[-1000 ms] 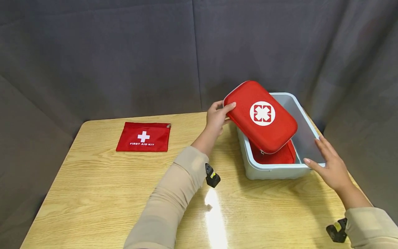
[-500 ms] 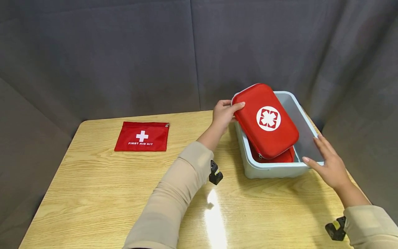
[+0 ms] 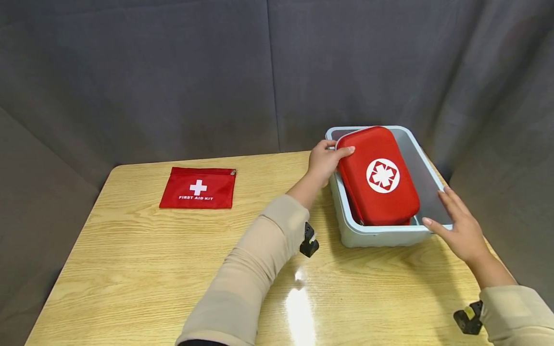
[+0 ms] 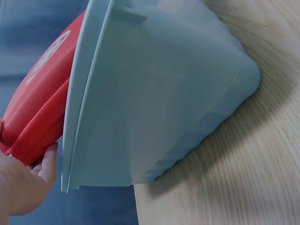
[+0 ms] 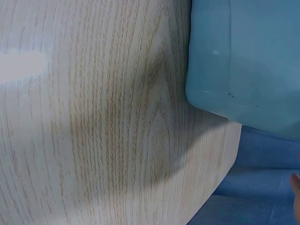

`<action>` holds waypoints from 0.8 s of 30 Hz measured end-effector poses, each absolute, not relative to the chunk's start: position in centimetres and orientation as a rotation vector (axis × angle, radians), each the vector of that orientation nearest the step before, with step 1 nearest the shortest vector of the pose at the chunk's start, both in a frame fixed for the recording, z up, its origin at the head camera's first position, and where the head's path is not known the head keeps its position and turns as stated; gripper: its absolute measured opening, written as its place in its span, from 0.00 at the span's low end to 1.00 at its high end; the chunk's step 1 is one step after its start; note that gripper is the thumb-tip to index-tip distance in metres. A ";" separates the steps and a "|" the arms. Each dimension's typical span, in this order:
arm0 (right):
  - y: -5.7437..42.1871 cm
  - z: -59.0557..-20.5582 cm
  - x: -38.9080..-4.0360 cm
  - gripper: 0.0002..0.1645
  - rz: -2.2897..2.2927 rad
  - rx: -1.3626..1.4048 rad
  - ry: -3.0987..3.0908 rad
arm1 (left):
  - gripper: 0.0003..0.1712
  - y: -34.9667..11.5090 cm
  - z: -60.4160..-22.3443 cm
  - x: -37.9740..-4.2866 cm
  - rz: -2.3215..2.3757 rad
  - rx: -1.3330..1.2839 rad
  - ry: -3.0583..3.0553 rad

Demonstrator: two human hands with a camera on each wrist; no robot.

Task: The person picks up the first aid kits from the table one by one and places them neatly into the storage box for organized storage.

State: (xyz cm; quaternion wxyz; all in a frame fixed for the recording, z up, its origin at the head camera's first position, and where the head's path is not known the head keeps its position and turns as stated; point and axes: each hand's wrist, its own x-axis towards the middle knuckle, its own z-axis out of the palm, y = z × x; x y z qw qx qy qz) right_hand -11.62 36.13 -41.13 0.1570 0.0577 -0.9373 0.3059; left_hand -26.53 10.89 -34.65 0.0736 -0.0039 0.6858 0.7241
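Observation:
In the head view, my left hand [image 3: 325, 162] pinches the upper left corner of a red hard-shell first aid case [image 3: 361, 178], thumb on top and fingers beneath. A white cross emblem marks its lid. The case lies tilted in the mouth of a pale blue-grey plastic bin [image 3: 389, 238], its near end lower. Another red item underneath is mostly hidden. The left wrist view has the case [image 4: 47, 98] leaning out past the bin's rim [image 4: 86, 89]. My right hand [image 3: 463, 230] spreads over the bin's near right corner, thumb and fingertips at the rim.
A flat red zip pouch [image 3: 196, 190], printed FIRST AID KIT with a white cross, lies on the left of the wooden table [image 3: 143, 269]. Behind the table hangs a grey curtain [image 3: 186, 81]. The bin stands near the table's right edge.
My left hand has moved right and slightly nearer, lowering the case from above the bin into its mouth and turning it a little. The right hand stays at the bin's corner.

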 end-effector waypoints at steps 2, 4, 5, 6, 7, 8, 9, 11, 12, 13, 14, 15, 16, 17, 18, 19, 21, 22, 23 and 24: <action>36.2 -41.1 -11.6 0.40 0.875 0.163 -2.680 | 0.20 11.2 -34.6 -26.5 2.165 -0.005 2.072; 36.2 -41.1 -11.5 0.40 0.876 0.160 -2.679 | 0.19 11.5 -34.6 -26.3 2.158 0.001 2.086; 36.3 -41.1 -11.5 0.39 0.874 0.159 -2.679 | 0.19 11.7 -34.6 -26.3 2.155 0.004 2.091; 36.3 -41.1 -11.5 0.39 0.874 0.158 -2.680 | 0.19 11.8 -34.6 -26.2 2.151 0.007 2.091; 36.3 -41.1 -11.4 0.39 0.874 0.157 -2.679 | 0.19 12.0 -34.6 -26.2 2.146 0.008 2.094; 36.3 -41.1 -11.4 0.39 0.876 0.157 -2.678 | 0.19 12.1 -34.6 -26.1 2.140 0.010 2.100; 36.3 -41.1 -11.4 0.39 0.877 0.155 -2.679 | 0.20 12.1 -34.6 -26.1 2.129 0.015 2.107; 36.3 -41.1 -11.3 0.39 0.877 0.153 -2.681 | 0.20 12.3 -34.6 -26.0 2.113 0.025 2.115; 36.3 -41.0 -11.3 0.39 0.877 0.152 -2.683 | 0.19 12.4 -34.6 -26.0 2.100 0.030 2.128; 36.3 -41.0 -11.3 0.39 0.878 0.149 -2.686 | 0.20 12.4 -34.6 -26.0 2.086 0.033 2.140; 36.3 -41.0 -11.2 0.39 0.877 0.147 -2.689 | 0.20 12.5 -34.6 -26.0 2.066 0.036 2.157; 36.3 -40.9 -11.2 0.39 0.874 0.144 -2.694 | 0.20 12.5 -34.6 -26.1 2.050 0.037 2.174; 36.3 -40.9 -11.2 0.39 0.873 0.143 -2.697 | 0.19 12.6 -34.6 -26.1 2.033 0.038 2.191; 36.3 -40.9 -11.2 0.39 0.871 0.142 -2.700 | 0.19 12.6 -34.6 -26.2 2.016 0.045 2.208; 36.3 -40.9 -11.2 0.39 0.870 0.140 -2.703 | 0.19 12.7 -34.6 -26.3 1.995 0.048 2.230; 36.3 -40.9 -11.2 0.40 0.868 0.137 -2.707 | 0.19 12.7 -34.6 -26.3 1.972 0.055 2.251; 36.3 -40.9 -11.2 0.40 0.867 0.133 -2.715 | 0.20 12.8 -34.5 -26.4 1.934 0.068 2.291; 36.3 -40.9 -11.2 0.40 0.867 0.132 -2.717 | 0.20 12.9 -34.5 -26.4 1.907 0.078 2.319; 36.3 -40.9 -11.2 0.40 0.867 0.130 -2.720 | 0.21 12.9 -34.6 -26.4 1.883 0.097 2.347; 36.3 -40.9 -11.3 0.40 0.867 0.127 -2.723 | 0.21 12.9 -34.6 -26.4 1.854 0.113 2.378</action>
